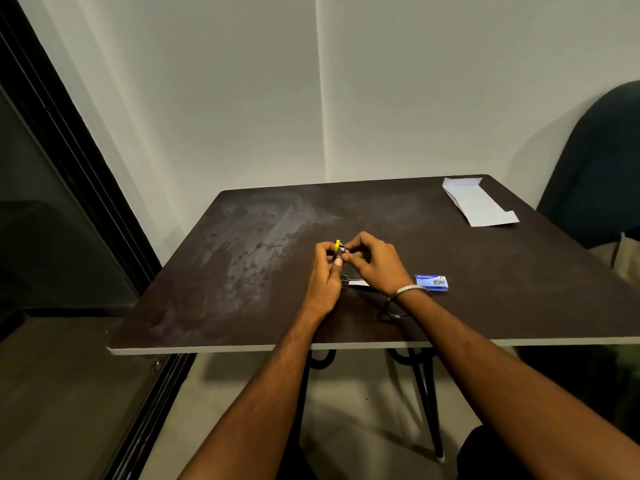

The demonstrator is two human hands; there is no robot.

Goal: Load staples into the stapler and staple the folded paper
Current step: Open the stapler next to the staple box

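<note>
Both hands [346, 265] grip a small yellow-ended stapler [338, 247] between fingertips.

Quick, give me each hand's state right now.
Left hand: closed on the yellow stapler, raised off the table.
Right hand: fingers pinched at the stapler's metal end; what it pinches cannot be told.

Stapler [338, 247] mostly hidden btwn hands; staple box [432, 282] label too small to read
</note>
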